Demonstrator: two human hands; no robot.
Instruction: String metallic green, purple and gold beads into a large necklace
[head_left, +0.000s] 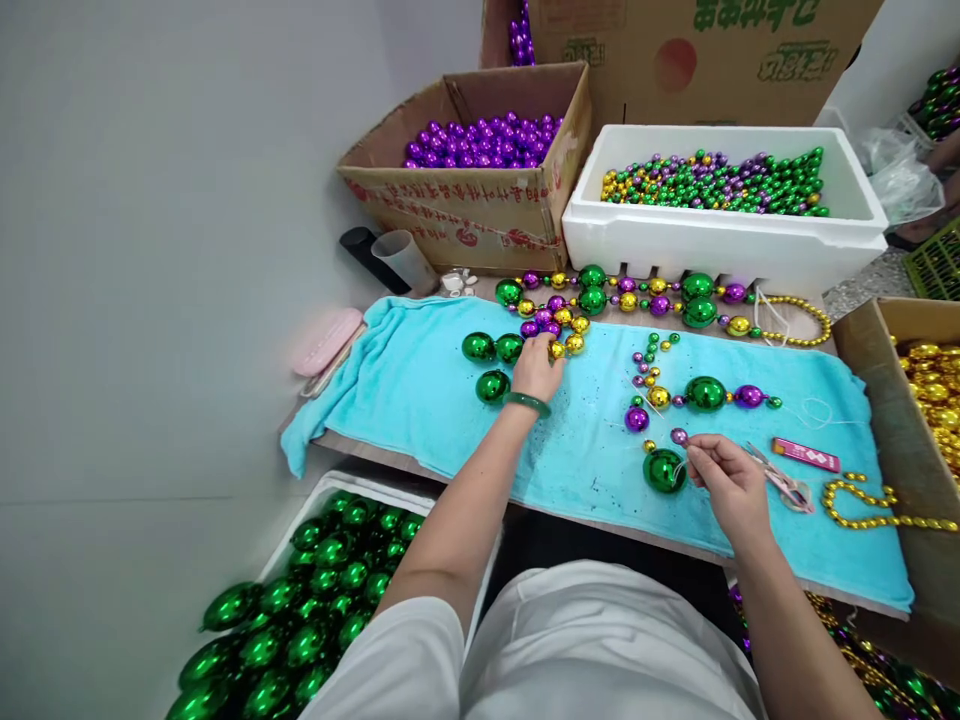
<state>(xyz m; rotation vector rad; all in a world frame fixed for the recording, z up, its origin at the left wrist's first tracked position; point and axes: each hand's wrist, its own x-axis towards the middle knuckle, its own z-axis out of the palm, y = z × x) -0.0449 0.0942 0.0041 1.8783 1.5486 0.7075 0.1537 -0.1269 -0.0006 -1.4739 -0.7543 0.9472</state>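
My left hand, with a green bangle at the wrist, reaches into a cluster of purple and gold beads; its fingertips touch the beads, and whether it grips one is hidden. Green balls lie just left of it. My right hand pinches a thin thread beside a large green ball and a small light purple bead. Above it lies a strung row with a big green ball and a purple one. Small loose beads sit between the hands.
A blue towel covers the table. Scissors, a pink lighter and a gold bead chain lie right. A finished-looking strand runs along the back, before a foam box and a carton.
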